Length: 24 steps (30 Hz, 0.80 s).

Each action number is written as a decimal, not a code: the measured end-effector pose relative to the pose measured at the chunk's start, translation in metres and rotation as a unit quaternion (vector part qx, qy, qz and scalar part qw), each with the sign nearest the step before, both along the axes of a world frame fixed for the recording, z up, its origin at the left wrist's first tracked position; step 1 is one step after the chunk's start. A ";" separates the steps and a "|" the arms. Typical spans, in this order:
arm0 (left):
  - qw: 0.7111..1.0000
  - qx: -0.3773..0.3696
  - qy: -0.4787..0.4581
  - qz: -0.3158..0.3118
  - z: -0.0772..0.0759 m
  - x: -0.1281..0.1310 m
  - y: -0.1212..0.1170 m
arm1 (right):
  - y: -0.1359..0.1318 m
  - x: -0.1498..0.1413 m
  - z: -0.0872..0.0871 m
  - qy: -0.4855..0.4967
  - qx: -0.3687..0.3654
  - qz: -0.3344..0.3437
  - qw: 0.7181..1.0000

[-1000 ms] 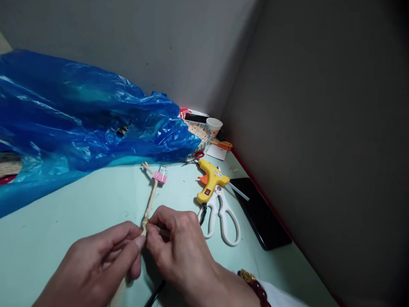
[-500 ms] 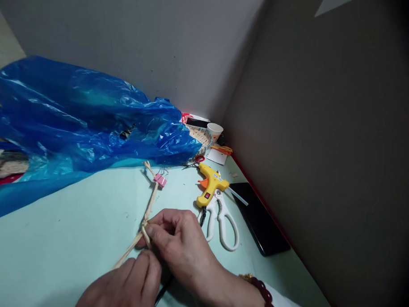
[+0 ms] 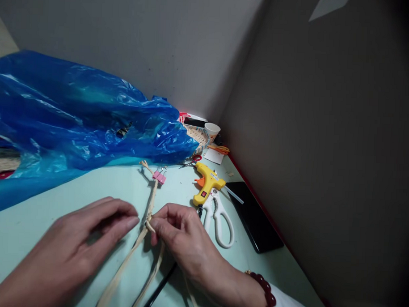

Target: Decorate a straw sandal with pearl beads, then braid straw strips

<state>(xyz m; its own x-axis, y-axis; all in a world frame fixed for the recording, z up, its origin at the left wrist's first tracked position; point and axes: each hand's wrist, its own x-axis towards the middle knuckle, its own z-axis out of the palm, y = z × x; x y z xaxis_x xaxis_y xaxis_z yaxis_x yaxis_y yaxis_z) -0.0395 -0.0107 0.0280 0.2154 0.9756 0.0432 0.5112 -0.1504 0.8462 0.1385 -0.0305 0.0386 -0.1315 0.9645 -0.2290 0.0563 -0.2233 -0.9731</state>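
Observation:
A pale raffia-like braid (image 3: 153, 198) runs down the table from a pink binder clip (image 3: 159, 177) near its far end. My right hand (image 3: 184, 233) pinches a strand at the braid's lower end, thumb and fingers together. Just left of that point, my left hand (image 3: 90, 243) holds nothing; its thumb and fingers are apart and curve towards the braid without visibly touching it. Long loose strands (image 3: 119, 276) trail from the braid towards me, some passing below my right hand. The part of the strand between my right fingertips is hidden.
A yellow glue gun (image 3: 208, 182) lies over white-handled scissors (image 3: 222, 225), right of the braid. Beyond them is a black tablet-like slab (image 3: 256, 218). A blue plastic bag (image 3: 91, 118) covers the back left. A woven basket (image 3: 200, 135) and paper cup (image 3: 212, 128) stand near the corner.
My left hand has let go of the strands and moved up and left, its fingers parting. My right hand keeps its pinch on the braid. The strands now trail loose towards me.

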 end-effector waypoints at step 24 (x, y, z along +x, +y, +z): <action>0.976 -0.210 -0.059 -0.018 -0.012 0.021 -0.001 | -0.015 0.003 -0.019 -0.533 0.333 0.096 0.772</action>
<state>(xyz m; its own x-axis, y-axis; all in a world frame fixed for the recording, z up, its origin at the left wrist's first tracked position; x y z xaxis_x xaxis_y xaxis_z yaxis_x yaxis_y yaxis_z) -0.0185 -0.0120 0.0158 0.2682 0.9045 -0.3315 0.4080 0.2051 0.8896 0.1413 -0.0457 0.0198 -0.3655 0.9014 0.2320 0.8744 0.4180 -0.2464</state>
